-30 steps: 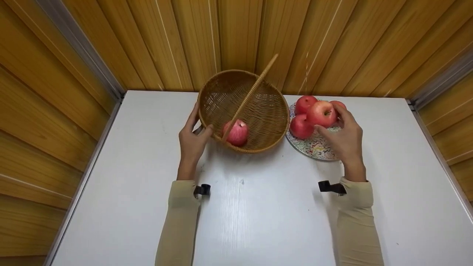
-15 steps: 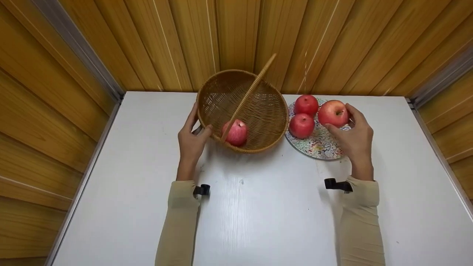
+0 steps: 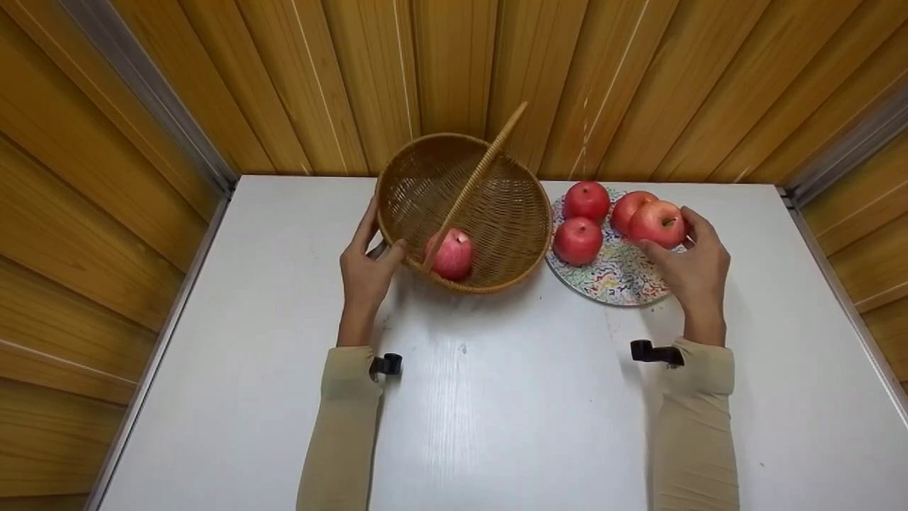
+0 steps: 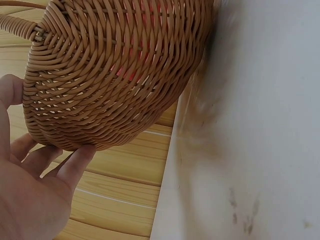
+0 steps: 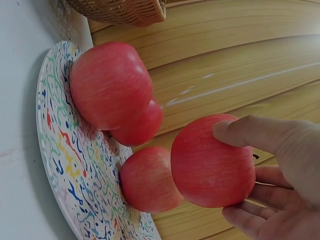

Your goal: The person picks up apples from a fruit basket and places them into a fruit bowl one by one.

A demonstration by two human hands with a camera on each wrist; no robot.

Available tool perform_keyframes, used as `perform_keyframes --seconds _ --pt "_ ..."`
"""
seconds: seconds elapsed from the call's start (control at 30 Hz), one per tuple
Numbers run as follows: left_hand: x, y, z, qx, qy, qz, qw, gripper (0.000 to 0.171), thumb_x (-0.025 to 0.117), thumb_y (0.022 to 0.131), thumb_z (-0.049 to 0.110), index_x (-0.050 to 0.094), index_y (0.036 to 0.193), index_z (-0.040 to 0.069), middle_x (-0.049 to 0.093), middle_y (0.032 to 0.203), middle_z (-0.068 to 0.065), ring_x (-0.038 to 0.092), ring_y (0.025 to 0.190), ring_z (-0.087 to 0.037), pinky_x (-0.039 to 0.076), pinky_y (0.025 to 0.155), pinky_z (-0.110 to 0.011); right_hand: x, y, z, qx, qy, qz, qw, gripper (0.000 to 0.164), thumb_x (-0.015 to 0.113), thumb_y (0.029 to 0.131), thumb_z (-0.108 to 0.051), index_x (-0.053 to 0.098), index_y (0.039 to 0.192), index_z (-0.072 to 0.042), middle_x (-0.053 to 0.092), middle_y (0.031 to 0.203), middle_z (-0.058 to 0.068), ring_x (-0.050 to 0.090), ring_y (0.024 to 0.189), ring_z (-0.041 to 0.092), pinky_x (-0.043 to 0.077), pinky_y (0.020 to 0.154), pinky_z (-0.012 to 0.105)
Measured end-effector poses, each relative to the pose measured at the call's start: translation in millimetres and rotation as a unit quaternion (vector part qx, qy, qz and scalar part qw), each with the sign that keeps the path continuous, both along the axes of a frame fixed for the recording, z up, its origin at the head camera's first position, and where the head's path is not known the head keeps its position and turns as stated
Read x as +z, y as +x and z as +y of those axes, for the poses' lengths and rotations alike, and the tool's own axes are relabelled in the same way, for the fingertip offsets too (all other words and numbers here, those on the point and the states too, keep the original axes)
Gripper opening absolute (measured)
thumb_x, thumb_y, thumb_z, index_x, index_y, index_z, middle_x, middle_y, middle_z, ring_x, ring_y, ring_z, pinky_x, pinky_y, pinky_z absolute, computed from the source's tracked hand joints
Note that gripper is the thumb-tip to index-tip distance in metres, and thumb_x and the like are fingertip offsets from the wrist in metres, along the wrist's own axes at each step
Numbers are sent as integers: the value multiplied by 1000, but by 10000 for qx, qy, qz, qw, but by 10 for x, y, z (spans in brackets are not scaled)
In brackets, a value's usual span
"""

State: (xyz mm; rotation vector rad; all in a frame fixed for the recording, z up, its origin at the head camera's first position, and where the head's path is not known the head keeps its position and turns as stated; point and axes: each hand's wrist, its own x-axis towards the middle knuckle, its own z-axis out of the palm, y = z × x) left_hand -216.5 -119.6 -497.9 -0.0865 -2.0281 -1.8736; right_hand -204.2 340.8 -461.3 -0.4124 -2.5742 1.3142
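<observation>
The right hand [image 3: 699, 268] has moved its apple [image 3: 656, 224] rightward over the plate [image 3: 611, 281].

A round red apple [image 3: 654, 224] is held aloft right of a brown woven basket [image 3: 502, 220].

White worktop [image 3: 511, 426], lightly marked, surface reflecting light; yellow-brown wood-grain panelled walls [image 3: 454, 64] on three sides; grey corner trims [image 3: 154, 85].

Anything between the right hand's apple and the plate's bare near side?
Nothing visible between the held apple and the near side of the patterned plate. The rear-right apple lies beyond, not between.
</observation>
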Motion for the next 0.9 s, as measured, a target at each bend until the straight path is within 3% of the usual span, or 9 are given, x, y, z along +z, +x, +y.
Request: perform_keyframes --seconds 0.33,0.9 --pt "-22 -1 -5 -4 11 73 10000 75 72 92 10 49 161 27 52 158 5 52 142 -21 56 102 -41 -86 -18 102 -258 57 -44 9996 86 79 96 -23 33 167 -8 40 167 14 39 152 30 38 120 42" --pt "-23 -13 0 19 17 146 9999 77 71 91 5 48 162 23 51 159 2 51 142 -23 54 104 -46 -183 -46 273 -497 -312 -738 9955 92 77 97 -28 24 170 -10 30 172 15 31 156 34 37 121 44"
